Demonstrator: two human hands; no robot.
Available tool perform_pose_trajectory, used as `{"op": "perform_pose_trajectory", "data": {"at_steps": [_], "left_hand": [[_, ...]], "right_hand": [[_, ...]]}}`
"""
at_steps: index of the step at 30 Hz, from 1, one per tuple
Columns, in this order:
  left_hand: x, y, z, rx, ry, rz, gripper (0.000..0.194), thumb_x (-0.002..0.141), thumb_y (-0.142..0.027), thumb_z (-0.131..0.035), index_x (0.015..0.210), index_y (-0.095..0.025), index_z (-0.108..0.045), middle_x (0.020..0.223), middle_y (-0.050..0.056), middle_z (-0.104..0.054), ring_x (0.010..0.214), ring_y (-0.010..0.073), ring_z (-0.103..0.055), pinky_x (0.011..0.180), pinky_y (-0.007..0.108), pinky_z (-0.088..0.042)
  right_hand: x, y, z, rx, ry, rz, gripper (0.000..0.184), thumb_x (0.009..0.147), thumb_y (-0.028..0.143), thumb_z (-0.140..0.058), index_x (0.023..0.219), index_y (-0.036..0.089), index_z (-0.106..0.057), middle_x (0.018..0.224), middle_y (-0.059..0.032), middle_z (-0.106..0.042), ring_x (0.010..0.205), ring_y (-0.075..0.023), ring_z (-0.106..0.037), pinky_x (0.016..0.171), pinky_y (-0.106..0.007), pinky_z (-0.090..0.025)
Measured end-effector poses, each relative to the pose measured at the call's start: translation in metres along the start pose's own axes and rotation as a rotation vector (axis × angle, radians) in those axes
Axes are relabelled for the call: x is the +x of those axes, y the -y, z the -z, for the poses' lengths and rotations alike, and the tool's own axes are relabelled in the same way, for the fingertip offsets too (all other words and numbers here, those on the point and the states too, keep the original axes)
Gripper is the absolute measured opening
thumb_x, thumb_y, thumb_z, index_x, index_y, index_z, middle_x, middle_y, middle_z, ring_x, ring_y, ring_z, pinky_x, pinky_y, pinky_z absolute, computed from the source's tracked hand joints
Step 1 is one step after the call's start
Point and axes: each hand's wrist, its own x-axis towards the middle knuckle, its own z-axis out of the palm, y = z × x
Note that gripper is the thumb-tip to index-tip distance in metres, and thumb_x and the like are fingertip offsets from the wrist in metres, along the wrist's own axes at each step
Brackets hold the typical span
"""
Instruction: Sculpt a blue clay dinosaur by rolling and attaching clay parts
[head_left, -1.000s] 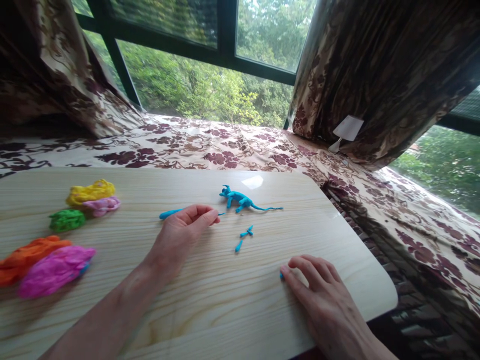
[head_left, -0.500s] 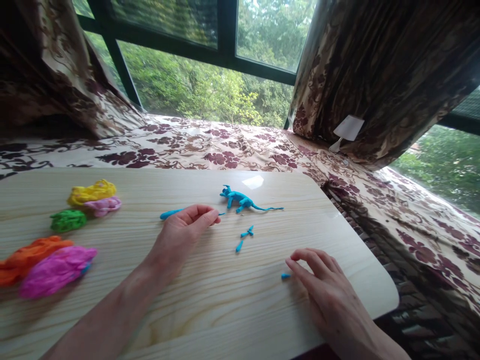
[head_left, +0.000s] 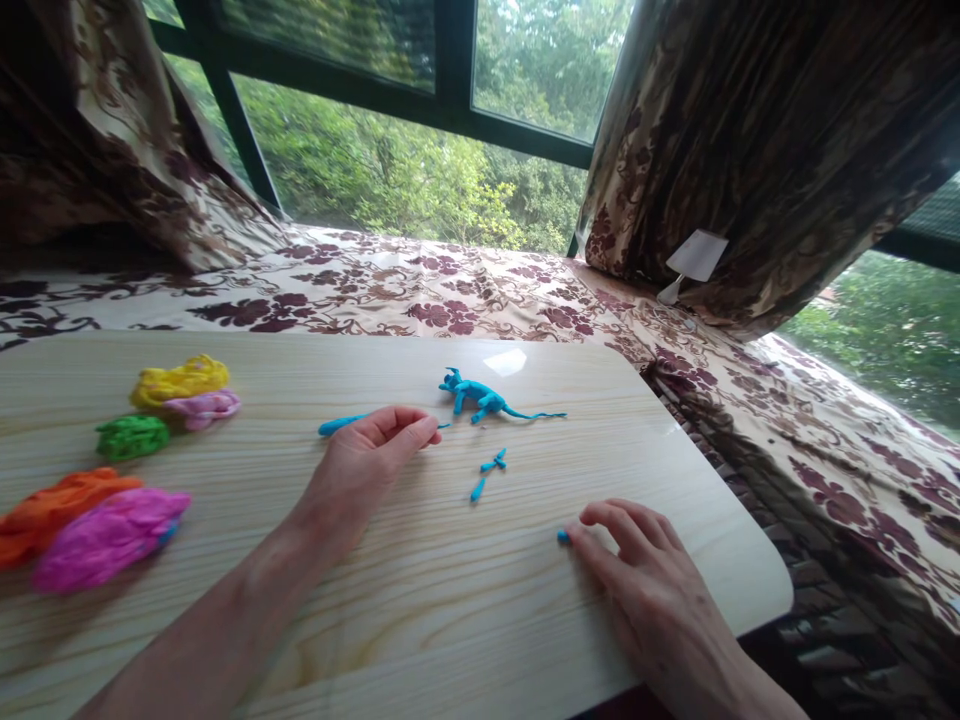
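My left hand [head_left: 386, 440] is closed in a pinch over blue clay. A thick blue clay roll [head_left: 337, 425] shows on one side of it and a thin blue tip [head_left: 444, 426] pokes out past the fingertips; the hand hides whether they join. My right hand [head_left: 645, 570], fingers curled, has its fingertips against a small blue clay piece [head_left: 563, 537] on the table, partly covered by them. Behind my left fingertips lies a blue clay animal [head_left: 476, 393] with legs and a long tail. Nearer are small blue clay bits [head_left: 493, 462] and a teardrop-shaped blue piece [head_left: 477, 490].
On the left of the wooden table [head_left: 420, 620] lie yellow clay [head_left: 180, 380], pale pink clay [head_left: 204, 408], green clay [head_left: 133, 437], orange clay [head_left: 64, 508] and bright pink clay [head_left: 112, 540]. Beyond the table are patterned fabric, curtains and a small white lamp [head_left: 697, 256].
My right fingertips lifted off the small blue clay piece, leaving it bare, and now touch it again. The piece has shifted slightly away from me. My left hand has stayed in place.
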Motion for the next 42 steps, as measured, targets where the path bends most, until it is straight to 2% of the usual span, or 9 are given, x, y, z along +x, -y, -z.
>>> {"op": "perform_pose_trajectory", "data": {"at_steps": [6,11,16,21,26,30,34,38,42], "left_hand": [[0.001,0.0,0.0,-0.01,0.011,0.005,0.026,0.07,-0.044,-0.063,0.081,-0.02,-0.064,0.081,0.0,-0.066,0.083,0.0163,-0.058,0.081,0.027,-0.037],[0.002,0.0,0.001,0.01,0.002,-0.007,0.026,0.07,-0.044,-0.062,0.081,-0.021,-0.064,0.081,0.001,-0.067,0.082,0.0163,-0.058,0.081,0.027,-0.036],[0.001,-0.003,0.001,-0.029,0.007,-0.009,0.026,0.071,-0.044,-0.061,0.08,-0.02,-0.064,0.079,0.001,-0.066,0.081,0.0165,-0.058,0.08,0.027,-0.037],[-0.001,-0.006,0.001,0.0,-0.018,-0.001,0.028,0.071,-0.045,-0.06,0.079,-0.019,-0.065,0.077,0.002,-0.067,0.078,0.0155,-0.057,0.076,0.026,-0.038],[-0.001,-0.005,0.002,-0.024,0.015,-0.022,0.03,0.071,-0.047,-0.06,0.08,-0.019,-0.066,0.077,0.003,-0.067,0.078,0.0156,-0.057,0.075,0.025,-0.039],[-0.002,-0.006,0.004,-0.042,0.027,-0.032,0.034,0.071,-0.048,-0.059,0.081,-0.017,-0.065,0.077,0.004,-0.066,0.078,0.0172,-0.058,0.076,0.027,-0.04],[-0.004,-0.008,0.004,-0.048,0.05,-0.052,0.033,0.071,-0.048,-0.058,0.08,-0.017,-0.064,0.076,0.003,-0.066,0.075,0.0165,-0.057,0.072,0.026,-0.041],[-0.004,-0.009,0.003,-0.039,0.059,-0.055,0.032,0.071,-0.047,-0.059,0.077,-0.017,-0.064,0.074,0.003,-0.066,0.072,0.0158,-0.058,0.069,0.026,-0.041],[-0.005,-0.011,0.003,-0.073,0.05,-0.054,0.029,0.07,-0.044,-0.061,0.08,-0.017,-0.065,0.077,0.002,-0.066,0.076,0.0153,-0.058,0.073,0.026,-0.041]], "right_hand": [[-0.002,0.002,0.005,0.002,0.006,0.054,0.044,0.071,0.008,-0.044,0.111,0.02,-0.058,0.112,-0.011,-0.051,0.106,-0.0278,-0.042,0.086,-0.045,-0.035],[0.014,-0.003,0.002,0.017,0.059,-0.014,0.042,0.075,0.005,-0.044,0.111,0.021,-0.056,0.114,-0.0091,-0.051,0.108,-0.0256,-0.041,0.09,-0.042,-0.033],[0.032,-0.009,0.007,0.113,0.112,-0.086,0.032,0.081,0.007,-0.045,0.105,0.025,-0.057,0.105,-0.0056,-0.054,0.098,-0.0204,-0.046,0.084,-0.036,-0.037],[0.039,-0.005,0.007,0.185,0.127,-0.075,0.017,0.083,0.018,-0.051,0.096,0.024,-0.059,0.096,-0.0043,-0.056,0.09,-0.0193,-0.049,0.08,-0.034,-0.039],[0.075,-0.007,-0.006,0.233,0.05,-0.072,0.012,0.085,0.018,-0.048,0.084,0.021,-0.06,0.086,-0.0029,-0.059,0.081,-0.0162,-0.052,0.074,-0.029,-0.04],[0.104,-0.013,-0.009,0.253,0.058,-0.077,0.014,0.085,0.019,-0.048,0.08,0.019,-0.06,0.076,-0.001,-0.06,0.069,-0.013,-0.054,0.064,-0.025,-0.041],[0.104,-0.012,-0.002,0.246,0.073,-0.041,0.015,0.083,0.016,-0.049,0.089,0.021,-0.062,0.084,-0.0015,-0.061,0.072,-0.0126,-0.056,0.065,-0.024,-0.042],[0.096,-0.007,0.005,0.194,0.113,0.017,0.011,0.077,0.016,-0.056,0.085,0.021,-0.062,0.089,-0.0024,-0.059,0.078,-0.0135,-0.056,0.069,-0.025,-0.043],[0.108,-0.004,0.005,0.203,0.047,-0.044,0.011,0.079,0.017,-0.055,0.086,0.021,-0.062,0.09,-0.0027,-0.058,0.074,-0.0124,-0.056,0.068,-0.026,-0.044]]}}
